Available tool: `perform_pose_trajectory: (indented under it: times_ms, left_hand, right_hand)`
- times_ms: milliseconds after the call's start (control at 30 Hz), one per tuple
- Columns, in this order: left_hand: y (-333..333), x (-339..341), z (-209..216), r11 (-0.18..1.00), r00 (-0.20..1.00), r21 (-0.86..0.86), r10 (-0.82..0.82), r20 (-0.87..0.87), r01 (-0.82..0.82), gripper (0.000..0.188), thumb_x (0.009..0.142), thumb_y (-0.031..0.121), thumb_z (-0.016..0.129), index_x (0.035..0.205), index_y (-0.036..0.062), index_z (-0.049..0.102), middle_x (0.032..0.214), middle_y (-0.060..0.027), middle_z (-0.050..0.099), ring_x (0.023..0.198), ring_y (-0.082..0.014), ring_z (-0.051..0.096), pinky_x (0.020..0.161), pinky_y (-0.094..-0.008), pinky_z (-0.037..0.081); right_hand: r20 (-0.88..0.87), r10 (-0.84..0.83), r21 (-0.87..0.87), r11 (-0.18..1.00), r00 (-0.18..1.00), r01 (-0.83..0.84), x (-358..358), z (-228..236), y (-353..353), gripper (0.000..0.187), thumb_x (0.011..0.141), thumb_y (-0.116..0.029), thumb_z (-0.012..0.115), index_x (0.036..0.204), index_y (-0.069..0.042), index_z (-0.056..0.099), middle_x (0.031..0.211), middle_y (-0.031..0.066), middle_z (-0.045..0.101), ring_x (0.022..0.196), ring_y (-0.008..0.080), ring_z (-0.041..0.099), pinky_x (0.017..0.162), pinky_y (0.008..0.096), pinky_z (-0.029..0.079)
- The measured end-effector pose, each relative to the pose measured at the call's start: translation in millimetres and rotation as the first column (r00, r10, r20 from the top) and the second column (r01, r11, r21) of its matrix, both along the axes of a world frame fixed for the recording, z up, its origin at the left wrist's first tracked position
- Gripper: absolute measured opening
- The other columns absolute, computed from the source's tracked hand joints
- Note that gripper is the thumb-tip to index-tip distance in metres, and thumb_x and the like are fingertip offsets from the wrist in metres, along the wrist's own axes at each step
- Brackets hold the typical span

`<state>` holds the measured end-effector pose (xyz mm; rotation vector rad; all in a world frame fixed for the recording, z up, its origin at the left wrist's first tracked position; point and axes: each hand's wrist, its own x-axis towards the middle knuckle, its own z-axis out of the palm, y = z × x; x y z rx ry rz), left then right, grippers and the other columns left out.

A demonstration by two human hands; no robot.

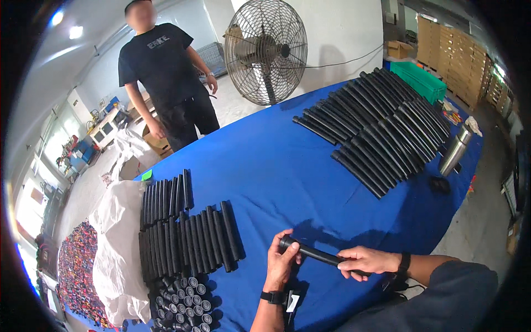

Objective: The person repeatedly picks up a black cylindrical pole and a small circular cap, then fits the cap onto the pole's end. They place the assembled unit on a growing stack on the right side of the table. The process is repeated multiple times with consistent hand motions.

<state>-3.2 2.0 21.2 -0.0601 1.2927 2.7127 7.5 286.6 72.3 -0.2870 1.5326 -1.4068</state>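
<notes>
Head view showed a black tube [315,253] held level above the near edge of a blue bench [287,166], low in the picture and a little right of centre. The left hand [281,264] had its fingers clenched around the tube's left end, and the right hand [365,260] pinched the tube near its right end, fingers closed on it. Both wrists wore dark bands.

Just left of the hands lay rows of black tubes [188,232] side by side, reaching the bench's left edge, with a heap of short black caps [182,304] at the near left corner. A white sack [113,249] hung beside that edge. Between these rows and the far right the blue cloth lay bare across the middle, giving wide room ahead of the hands.

A larger stack of long black tubes [381,124] filled the far right part of the bench. A steel flask [454,150] stood near the right edge. Beyond the far edge stood a round floor fan [266,51] and another person in black clothing [163,77].
</notes>
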Motion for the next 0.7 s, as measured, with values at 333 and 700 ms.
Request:
perform_pose_trajectory:
  times_ms: [333,700]
  left_hand:
    - [6,0,2,0.932,0.994,0.35,0.109,-0.02,-0.096,0.058,0.101,0.032,0.065,0.151,0.012,0.042,0.124,-0.01,0.063,0.103,-0.0223,0.064,0.081,-0.0352,0.058]
    - [-11,-3,-7,0.824,0.965,0.515,0.261,0.025,-0.237,0.048,0.104,0.015,0.058,0.15,0.0097,0.044,0.136,-0.0201,0.059,0.124,-0.0322,0.062,0.098,-0.0405,0.058]
  right_hand:
    - [0.177,-0.211,-0.162,0.957,0.961,0.24,1,23,-22,0.03,0.11,-0.022,0.048,0.129,0.001,0.05,0.094,0.0111,0.065,0.058,0.0126,0.062,0.044,0.024,0.049]
    - [-0.854,-0.034,0.083,0.976,0.519,0.2,20,52,-56,0.047,0.093,0.001,0.062,0.138,0.006,0.053,0.107,0.0171,0.063,0.081,0.0218,0.064,0.067,0.0319,0.053]
